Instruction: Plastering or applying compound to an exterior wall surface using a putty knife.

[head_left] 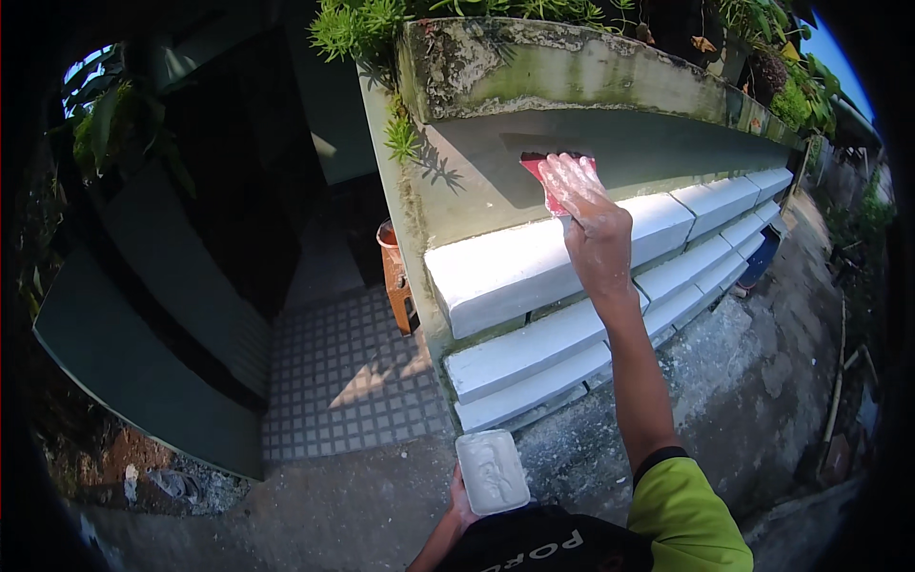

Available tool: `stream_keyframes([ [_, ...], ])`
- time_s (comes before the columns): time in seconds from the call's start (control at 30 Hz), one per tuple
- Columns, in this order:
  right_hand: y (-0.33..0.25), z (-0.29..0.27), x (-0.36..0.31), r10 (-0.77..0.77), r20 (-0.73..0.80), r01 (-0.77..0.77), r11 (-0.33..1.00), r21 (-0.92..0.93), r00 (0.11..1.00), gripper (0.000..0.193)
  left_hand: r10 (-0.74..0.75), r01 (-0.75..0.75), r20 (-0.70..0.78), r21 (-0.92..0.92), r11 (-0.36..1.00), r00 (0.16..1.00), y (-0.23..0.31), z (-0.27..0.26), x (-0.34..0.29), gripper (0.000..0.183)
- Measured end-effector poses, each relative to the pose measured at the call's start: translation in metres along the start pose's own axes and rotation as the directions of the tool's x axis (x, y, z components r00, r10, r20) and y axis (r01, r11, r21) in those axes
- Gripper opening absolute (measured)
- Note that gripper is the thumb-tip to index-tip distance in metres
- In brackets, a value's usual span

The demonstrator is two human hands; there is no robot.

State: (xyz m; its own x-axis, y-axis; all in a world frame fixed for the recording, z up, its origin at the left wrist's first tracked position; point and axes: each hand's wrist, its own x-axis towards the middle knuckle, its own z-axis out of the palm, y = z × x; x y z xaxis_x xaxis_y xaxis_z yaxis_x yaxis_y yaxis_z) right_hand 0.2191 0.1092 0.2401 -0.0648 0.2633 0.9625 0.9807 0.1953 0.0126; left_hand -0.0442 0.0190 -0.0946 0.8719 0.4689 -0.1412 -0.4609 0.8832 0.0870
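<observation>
My right hand [599, 224], smeared with white, reaches up to the wall and grips a red putty spreader [555, 202]. The spreader lies against the grey-green wall panel [477, 200] below the planter ledge, its top edge in shadow. Close to my body, my left hand [461, 498] holds a rectangular tub [464, 481] from its left side. White paste [495, 467] with a stirred, uneven surface fills it. Most of the left hand's fingers are hidden behind the tub.
White stepped blocks [534, 272] jut from the wall beneath my right arm. Overhead runs a mossy concrete planter [572, 67] with plants. An orange plastic stool [396, 276] stands at the wall's left end by a tiled floor [334, 353]. A dark gate panel [143, 353] is far left.
</observation>
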Motion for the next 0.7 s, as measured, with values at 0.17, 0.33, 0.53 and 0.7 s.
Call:
stream_keyframes([
  [0.17,0.051,0.022,0.014,-0.137,0.009,0.138,0.988,-0.076,0.990,0.052,-0.067,0.079,0.126,-0.092,0.993,0.990,0.005,-0.013,0.004,0.075],
  [0.33,0.063,0.019,-0.015,-0.058,0.263,0.072,0.996,-0.045,0.963,0.054,0.002,0.014,-0.091,0.170,0.985,0.996,0.004,-0.013,0.004,0.073],
  [0.53,0.049,-0.020,0.010,-0.104,0.046,0.106,0.993,-0.055,0.994,0.058,0.052,-0.016,-0.171,0.206,0.978,0.984,0.005,-0.063,0.013,0.072],
  [0.7,0.079,0.025,0.012,-0.004,0.163,0.020,0.995,-0.098,0.987,0.039,0.027,0.017,-0.189,0.223,0.975,0.982,0.000,-0.055,0.021,0.071],
])
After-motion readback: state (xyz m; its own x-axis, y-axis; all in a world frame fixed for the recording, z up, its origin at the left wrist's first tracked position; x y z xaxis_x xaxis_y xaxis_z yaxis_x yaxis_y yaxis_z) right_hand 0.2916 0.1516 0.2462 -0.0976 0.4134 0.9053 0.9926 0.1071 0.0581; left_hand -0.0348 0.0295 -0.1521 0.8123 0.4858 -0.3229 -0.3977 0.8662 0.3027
